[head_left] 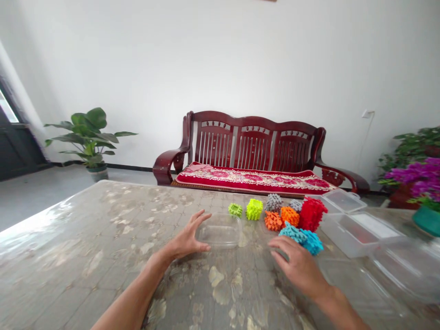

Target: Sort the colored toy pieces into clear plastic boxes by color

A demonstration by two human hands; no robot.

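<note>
My left hand rests on the table with thumb and fingers spread around the left end of a small clear plastic tray, touching it. My right hand hovers low over the table, fingers loosely bent and apart, holding nothing, just in front of the blue toothed plastic pieces. Behind them lie orange pieces, a red cluster, grey pieces and yellow-green pieces.
Clear plastic boxes and a lid stand at the right of the patterned table. A dark red wooden bench stands beyond the table. Potted plants sit at the left and right.
</note>
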